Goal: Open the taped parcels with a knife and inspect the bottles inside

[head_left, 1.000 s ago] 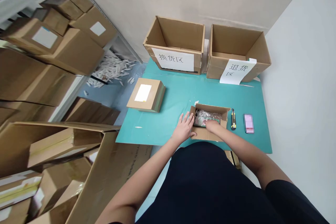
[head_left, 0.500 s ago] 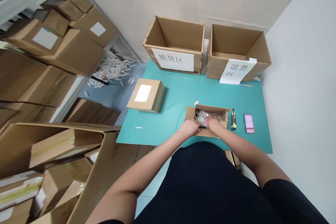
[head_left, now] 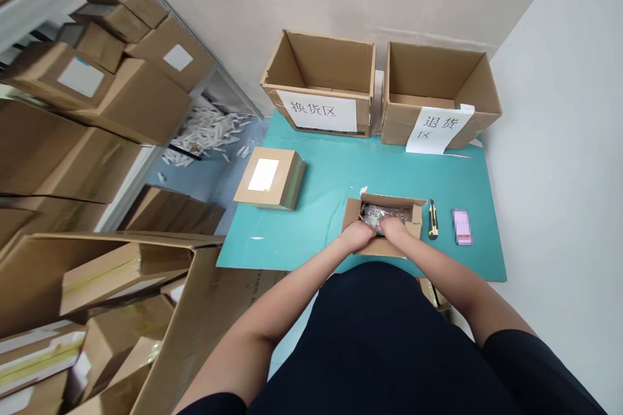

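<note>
A small open cardboard box [head_left: 417, 211] sits on the teal mat [head_left: 341, 175] just in front of me. Inside it lies a crinkled clear plastic packet [head_left: 384, 213]. My left hand [head_left: 359, 233] and my right hand [head_left: 393, 227] both reach into the near end of the box, fingers curled on the packet, side by side and nearly touching.
A yellow-black utility knife [head_left: 431, 219] and a pink item [head_left: 461, 226] lie right of the box. A sealed labelled carton [head_left: 270, 177] sits to the left. Two large open cartons [head_left: 318, 81] [head_left: 438, 94] with paper signs stand at the wall. Shelves and stacked boxes [head_left: 97, 104] fill the left.
My left hand moved from the box's outer left side into the box and closed on the packet beside my right hand. The box stayed in place.
</note>
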Tool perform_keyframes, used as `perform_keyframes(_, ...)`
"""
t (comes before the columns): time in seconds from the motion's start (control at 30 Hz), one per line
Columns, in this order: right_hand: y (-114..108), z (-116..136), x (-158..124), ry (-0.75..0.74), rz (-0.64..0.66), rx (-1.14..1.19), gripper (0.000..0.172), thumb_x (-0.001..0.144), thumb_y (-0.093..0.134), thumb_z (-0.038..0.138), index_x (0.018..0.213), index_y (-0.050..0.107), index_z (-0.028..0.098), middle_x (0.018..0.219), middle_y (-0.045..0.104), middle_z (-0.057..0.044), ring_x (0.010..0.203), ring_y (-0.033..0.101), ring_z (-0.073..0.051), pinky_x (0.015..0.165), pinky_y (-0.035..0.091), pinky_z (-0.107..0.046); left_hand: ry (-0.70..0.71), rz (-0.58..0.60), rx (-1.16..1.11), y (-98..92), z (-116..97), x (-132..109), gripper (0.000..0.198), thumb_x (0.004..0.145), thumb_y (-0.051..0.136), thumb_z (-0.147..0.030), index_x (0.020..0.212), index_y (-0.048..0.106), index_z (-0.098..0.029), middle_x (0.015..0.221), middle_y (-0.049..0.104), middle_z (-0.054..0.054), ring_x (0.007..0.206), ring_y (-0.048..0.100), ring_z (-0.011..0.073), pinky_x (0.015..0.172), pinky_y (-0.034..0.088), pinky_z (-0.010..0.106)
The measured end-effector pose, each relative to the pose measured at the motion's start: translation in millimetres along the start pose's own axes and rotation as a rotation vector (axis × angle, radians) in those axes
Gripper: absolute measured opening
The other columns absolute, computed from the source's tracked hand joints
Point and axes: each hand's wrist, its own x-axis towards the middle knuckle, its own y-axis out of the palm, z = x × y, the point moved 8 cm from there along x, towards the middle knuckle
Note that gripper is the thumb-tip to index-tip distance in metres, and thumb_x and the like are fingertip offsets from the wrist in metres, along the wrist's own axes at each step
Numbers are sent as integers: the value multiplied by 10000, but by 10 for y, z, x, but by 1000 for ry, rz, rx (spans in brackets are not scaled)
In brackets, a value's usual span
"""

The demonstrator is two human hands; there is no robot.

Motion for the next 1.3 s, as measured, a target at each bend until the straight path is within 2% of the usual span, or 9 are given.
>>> perform_keyframes(0.17, -224, -94, -153, 15, -119, -10, 299, 939, 493, 135, 1186, 662, 134, 1190, 676, -199, 1103, 615, -305, 879, 497, -371, -9, 6, 26, -28, 10, 51, 284, 904, 506, -191, 1047, 751, -214, 1011, 742, 89, 998, 682, 265, 940, 494, 349)
perform_keyframes(0.3, -452, -267, -319, 77, -242, -28, 340, 967, 386, 83, 1241, 581, 139, 1237, 608, -209, 1140, 572, -304, 924, 476, -402, -61, -128, -3, -146, 55, 119, 415, 940, 471, -200, 1330, 612, -195, 1303, 643, 147, 1116, 653, 273, 978, 502, 377)
perform_keyframes(0.4, -533, -344, -393, 68, -269, -9, 345, 983, 357, 94, 1261, 552, 157, 1241, 600, -189, 1113, 588, -284, 904, 485, -380, -113, -192, -65, -212, 115, 195, 495, 918, 469, -159, 1408, 539, -163, 1405, 582, 154, 1213, 612, 277, 1034, 484, 384)
perform_keyframes(0.57, -306, -211, -376, -75, -44, 10, 324, 977, 431, 136, 1224, 637, 170, 1162, 695, -156, 1044, 677, -264, 867, 510, -339, -183, -266, -195, -235, 254, 312, 500, 899, 436, -113, 1384, 558, -110, 1422, 581, 152, 1322, 539, 257, 1136, 419, 390)
perform_keyframes(0.77, -85, -50, -158, -68, 61, -36, 272, 922, 528, 117, 1096, 736, 136, 1053, 759, -191, 1036, 711, -310, 885, 534, -393, -168, -272, -252, -130, 307, 379, 552, 858, 483, -99, 1403, 550, -146, 1426, 592, 117, 1342, 529, 252, 1158, 411, 420)
perform_keyframes(0.83, -27, -29, -70, -74, 80, -48, 303, 884, 598, 126, 1167, 708, 123, 1112, 743, -206, 1083, 694, -325, 913, 531, -411, -190, -264, -271, -119, 332, 392, 550, 856, 486, -94, 1398, 557, -151, 1425, 595, 113, 1342, 533, 250, 1160, 410, 418)
perform_keyframes(0.97, 90, -47, 51, -86, 83, -53, 571, 856, 642, 135, 1414, 525, 116, 1312, 640, -245, 1183, 644, -335, 949, 521, -426, -257, -250, -375, -151, 390, 407, 500, 877, 457, -84, 1356, 595, -128, 1424, 595, 125, 1351, 531, 243, 1179, 379, 405)
perform_keyframes(1.13, 255, -80, 130, -76, 103, -59, 760, 784, 691, 102, 1491, 412, 125, 1382, 566, -256, 1145, 650, -339, 927, 531, -426, -344, -238, -616, -186, 480, 395, 430, 911, 439, -123, 1284, 653, -123, 1388, 624, 131, 1296, 583, 239, 1132, 433, 384)
perform_keyframes(1.3, 267, -69, 170, -50, 39, -69, 739, 808, 646, 104, 1496, 379, 127, 1386, 524, -254, 1239, 547, -371, 983, 485, -520, -352, -241, -661, -173, 508, 365, 413, 919, 459, -159, 1278, 663, -155, 1345, 660, 109, 1222, 632, 237, 1061, 495, 383)
